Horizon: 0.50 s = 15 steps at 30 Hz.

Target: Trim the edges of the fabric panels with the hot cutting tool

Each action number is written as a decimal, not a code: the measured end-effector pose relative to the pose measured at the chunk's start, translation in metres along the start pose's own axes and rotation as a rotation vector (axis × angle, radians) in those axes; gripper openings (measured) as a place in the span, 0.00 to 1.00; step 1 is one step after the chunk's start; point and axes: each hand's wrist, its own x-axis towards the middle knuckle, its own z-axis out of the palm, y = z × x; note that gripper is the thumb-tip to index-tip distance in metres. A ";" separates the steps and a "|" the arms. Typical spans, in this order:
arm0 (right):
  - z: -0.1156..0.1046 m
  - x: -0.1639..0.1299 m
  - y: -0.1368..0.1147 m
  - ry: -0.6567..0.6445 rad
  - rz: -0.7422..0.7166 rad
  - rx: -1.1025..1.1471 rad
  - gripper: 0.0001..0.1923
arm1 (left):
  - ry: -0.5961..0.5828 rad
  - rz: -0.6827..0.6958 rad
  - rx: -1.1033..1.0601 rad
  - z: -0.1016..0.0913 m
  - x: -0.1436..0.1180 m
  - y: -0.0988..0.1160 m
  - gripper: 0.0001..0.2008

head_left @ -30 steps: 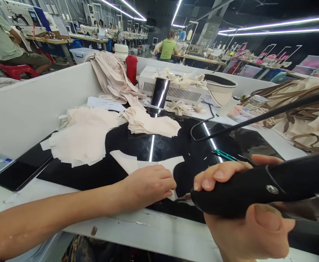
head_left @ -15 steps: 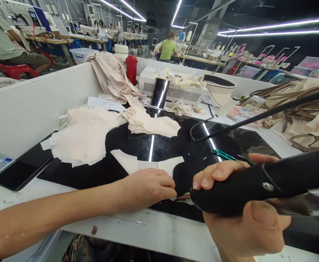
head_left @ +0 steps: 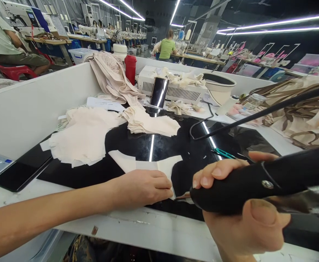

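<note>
The left hand (head_left: pixel 145 187) pressed flat, fingers released, on the white fabric piece (head_left: pixel 137 164) on the desk (head_left: pixel 137 223); the right hand (head_left: pixel 238 214) had its fingers clenched around the black tool handle (head_left: pixel 258 185).

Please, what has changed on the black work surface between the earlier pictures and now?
Very little. The left hand still presses the cut fabric piece flat, having shifted slightly. The right hand keeps gripping the black tool handle, its tip beside the left fingers. Fabric stacks, phone and green snips stayed put.
</note>
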 end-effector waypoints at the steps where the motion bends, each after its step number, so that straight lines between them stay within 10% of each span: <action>1: 0.000 0.000 0.000 -0.005 -0.001 -0.003 0.27 | 0.003 0.001 0.007 0.000 0.000 0.000 0.15; 15: 0.000 0.003 -0.002 0.044 0.015 -0.019 0.28 | 0.018 0.002 0.071 0.001 -0.002 0.004 0.15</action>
